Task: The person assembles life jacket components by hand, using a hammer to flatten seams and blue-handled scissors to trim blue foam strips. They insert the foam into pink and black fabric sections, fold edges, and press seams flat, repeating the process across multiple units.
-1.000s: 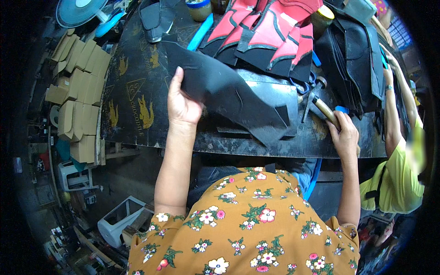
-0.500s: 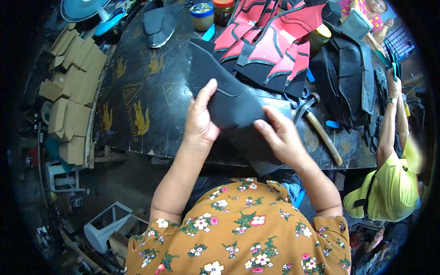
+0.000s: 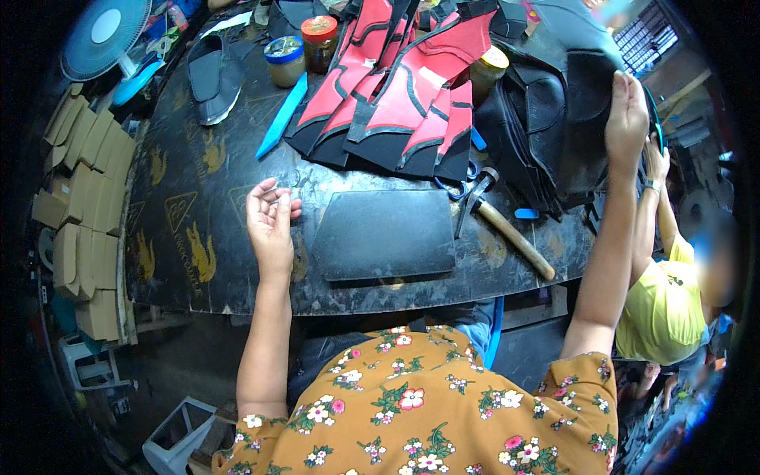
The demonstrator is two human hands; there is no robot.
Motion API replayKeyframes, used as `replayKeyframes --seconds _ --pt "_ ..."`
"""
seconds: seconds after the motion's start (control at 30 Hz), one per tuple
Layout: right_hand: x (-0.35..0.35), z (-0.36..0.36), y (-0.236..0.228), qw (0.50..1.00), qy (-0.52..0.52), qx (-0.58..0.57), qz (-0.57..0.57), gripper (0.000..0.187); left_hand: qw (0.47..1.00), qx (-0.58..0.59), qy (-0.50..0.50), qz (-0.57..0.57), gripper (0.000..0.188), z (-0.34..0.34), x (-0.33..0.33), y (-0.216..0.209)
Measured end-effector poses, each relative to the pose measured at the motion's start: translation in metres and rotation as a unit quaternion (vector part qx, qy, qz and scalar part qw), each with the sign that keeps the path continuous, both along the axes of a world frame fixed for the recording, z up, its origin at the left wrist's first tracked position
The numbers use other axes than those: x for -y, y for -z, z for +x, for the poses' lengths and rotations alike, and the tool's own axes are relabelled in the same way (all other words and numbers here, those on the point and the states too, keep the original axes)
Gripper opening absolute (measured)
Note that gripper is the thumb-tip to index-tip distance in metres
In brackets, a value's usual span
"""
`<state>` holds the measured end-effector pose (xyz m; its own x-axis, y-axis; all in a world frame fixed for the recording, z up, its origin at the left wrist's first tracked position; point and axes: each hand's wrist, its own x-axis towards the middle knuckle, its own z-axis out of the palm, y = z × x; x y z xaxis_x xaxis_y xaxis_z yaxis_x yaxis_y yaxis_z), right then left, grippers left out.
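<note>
And here the black slab (image 3: 386, 235) sits flat on the table (image 3: 261, 297), right before the person in the flowered shirt (image 3: 419, 388). The left grip (image 3: 271, 226) hovers just to the left of the slab, fingers loosely curled, thumb apart, nothing in it! Over on the far right of the slab, and beyond it, the right grip (image 3: 628, 125) stretches out, fingers long, up against a smooth black piece (image 3: 587, 119); whether it pinches that piece I can't tell from here. That piece lies by a pile of black cut pieces (image 3: 518, 119), beyond and right of the slab.

Close on the slab's right, a hammer (image 3: 514, 237) lies aslant, wooden handle angled nearer, and the blue-handled scissors (image 3: 453, 190) rest by the slab's far right corner. Straight beyond the slab, red-and-black panels (image 3: 404, 95) overlap in a spread! A blue strip (image 3: 283, 116) lies beyond and left of it, and past that, a blue-lidded jar (image 3: 285, 62) beside a red-lidded jar (image 3: 320, 46).
</note>
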<state>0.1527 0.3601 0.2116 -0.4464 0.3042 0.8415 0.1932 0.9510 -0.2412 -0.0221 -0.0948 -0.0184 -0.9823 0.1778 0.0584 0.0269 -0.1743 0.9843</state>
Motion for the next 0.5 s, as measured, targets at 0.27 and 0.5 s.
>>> replayKeyframes --seconds 0.27,0.5 --pt "-0.132 -0.006 0.067 0.960 0.179 0.181 -0.113 0.055 0.995 -0.095 0.023 -0.029 0.031 0.003 -0.011 0.002" --pt "-0.131 -0.009 0.064 0.982 0.060 0.114 -0.136 0.047 0.932 -0.335 0.071 -0.119 0.021 -0.062 -0.088 -0.061"
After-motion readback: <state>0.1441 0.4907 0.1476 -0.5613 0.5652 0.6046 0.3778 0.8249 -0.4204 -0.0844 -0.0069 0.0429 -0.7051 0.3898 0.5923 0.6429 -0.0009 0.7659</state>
